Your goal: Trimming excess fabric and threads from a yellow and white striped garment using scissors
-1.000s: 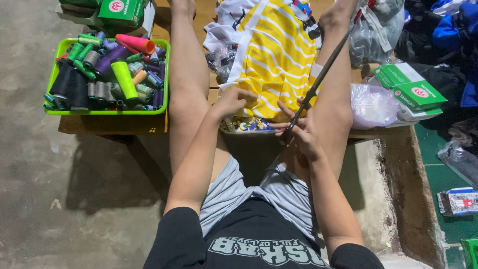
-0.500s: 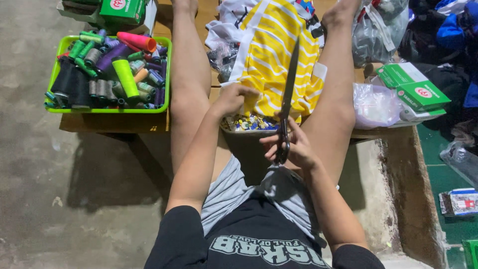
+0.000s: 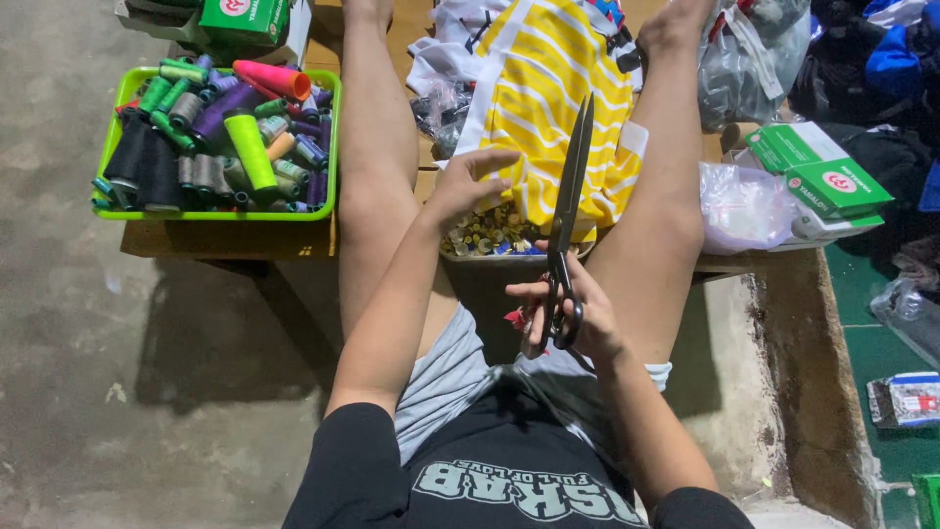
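Starting at tabletop (image 3: 225, 238) left edge: green tray (image 3: 323, 147) heaped with thread spools. Left hand (image 3: 470, 186) spread open, empty, hovering over yellow striped cloth (image 3: 534, 118); soft, limp, best gathered at a fold. Right hand (image 3: 568, 313) closed through handles of long scissors (image 3: 568, 196), blades shut, pointing away; judged heavy, stiff, sharp.

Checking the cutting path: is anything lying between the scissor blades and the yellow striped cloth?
Nothing visible does. The long dark metal scissors, in the right hand, point up over the yellow-and-white striped cloth. The left hand spreads open beside the blades, at the cloth's near edge.
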